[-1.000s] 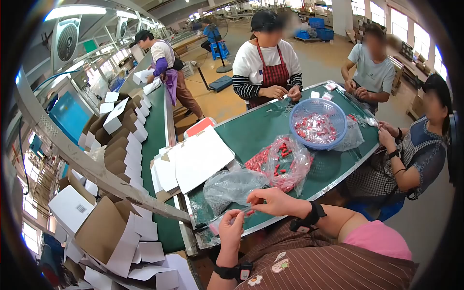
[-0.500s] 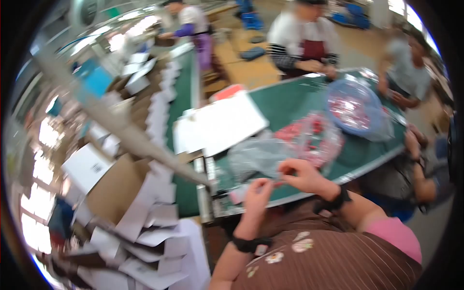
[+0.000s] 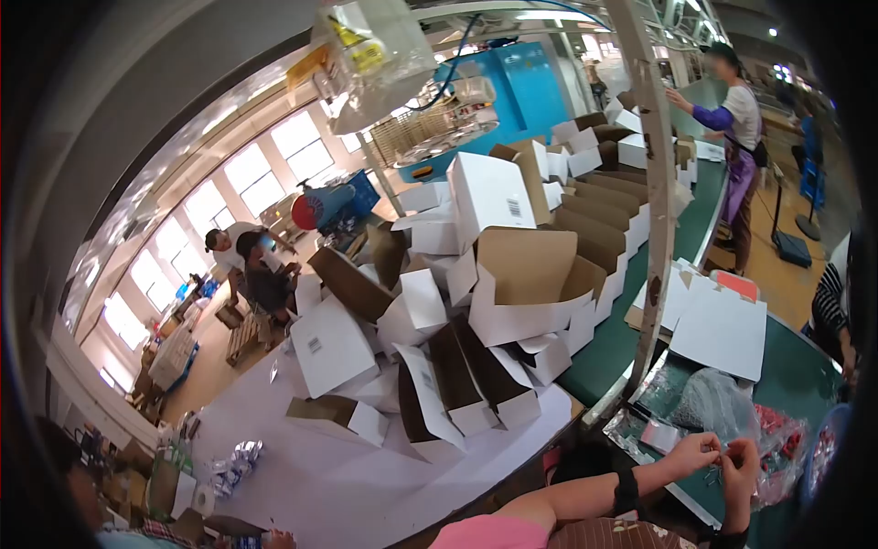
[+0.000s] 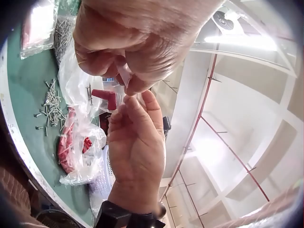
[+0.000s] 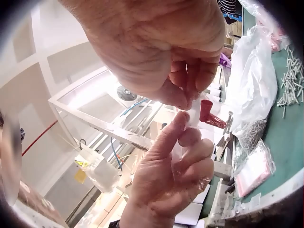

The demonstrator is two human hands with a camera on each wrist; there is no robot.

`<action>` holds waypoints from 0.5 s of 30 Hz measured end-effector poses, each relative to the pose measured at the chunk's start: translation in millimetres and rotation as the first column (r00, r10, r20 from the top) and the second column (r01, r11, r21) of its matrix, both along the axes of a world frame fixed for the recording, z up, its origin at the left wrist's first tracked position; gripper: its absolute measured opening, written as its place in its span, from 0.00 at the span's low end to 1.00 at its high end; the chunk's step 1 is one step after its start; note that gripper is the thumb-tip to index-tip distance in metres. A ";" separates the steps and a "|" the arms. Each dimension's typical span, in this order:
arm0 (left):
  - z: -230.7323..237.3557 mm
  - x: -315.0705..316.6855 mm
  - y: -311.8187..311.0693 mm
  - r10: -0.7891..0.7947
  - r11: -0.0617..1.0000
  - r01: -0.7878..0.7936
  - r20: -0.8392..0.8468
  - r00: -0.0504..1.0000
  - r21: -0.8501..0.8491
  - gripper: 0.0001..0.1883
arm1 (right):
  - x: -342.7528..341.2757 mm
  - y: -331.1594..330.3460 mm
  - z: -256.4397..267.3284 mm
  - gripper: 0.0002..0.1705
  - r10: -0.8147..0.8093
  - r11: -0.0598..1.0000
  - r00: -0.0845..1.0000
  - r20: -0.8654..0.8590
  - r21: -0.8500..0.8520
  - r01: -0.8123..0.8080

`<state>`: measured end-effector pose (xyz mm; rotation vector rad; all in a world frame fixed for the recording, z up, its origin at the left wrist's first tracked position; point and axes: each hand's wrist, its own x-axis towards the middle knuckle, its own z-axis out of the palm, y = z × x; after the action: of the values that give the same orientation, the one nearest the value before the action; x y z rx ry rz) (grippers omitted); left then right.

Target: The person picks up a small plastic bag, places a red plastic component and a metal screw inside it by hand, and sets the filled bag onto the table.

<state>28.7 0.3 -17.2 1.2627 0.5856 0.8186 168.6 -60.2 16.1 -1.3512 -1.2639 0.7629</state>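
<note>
Small clear bag (image 5: 194,115), pinched in both hands.
We grip its film between the fingertips of the left hand (image 5: 161,175) and right hand (image 4: 137,152), raised near the green table (image 4: 28,90). A red piece (image 5: 205,110) and screws (image 4: 89,93) seem to lie inside. We judge the film light, limp and slippery, best taken at its edge, away from the hard contents.

Two strapped hands (image 3: 690,456), one basket (image 4: 99,186)
</note>
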 end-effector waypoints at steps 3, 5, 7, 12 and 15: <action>-1.3 -0.3 0.1 -0.025 0.999 0.027 0.059 0.998 -0.032 0.02 | 3.4 0.8 1.3 0.15 0.037 0.999 0.998 0.057 0.000 -0.038; -2.3 0.2 -0.1 -0.049 0.997 0.053 0.078 0.996 -0.057 0.03 | 4.3 0.3 3.1 0.15 0.045 0.999 0.998 0.052 -0.006 -0.044; -5.3 1.5 0.3 -0.069 0.995 0.074 0.083 0.994 -0.065 0.03 | 5.7 -2.5 5.8 0.14 0.040 0.999 0.997 0.072 -0.004 -0.040; -12.9 2.1 0.4 0.028 0.975 0.013 -0.183 0.983 0.221 0.05 | 53.9 -3.9 7.6 0.09 -0.027 1.000 0.987 0.159 0.009 0.026; -28.0 4.0 1.2 0.153 0.978 -0.133 -0.116 0.981 0.162 0.07 | 117.5 2.3 21.9 0.05 -0.217 0.966 0.967 0.136 0.170 0.193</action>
<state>32.7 1.5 -45.3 1.4335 0.7345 0.9212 286.1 -57.9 38.0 -1.4078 -1.2517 0.4135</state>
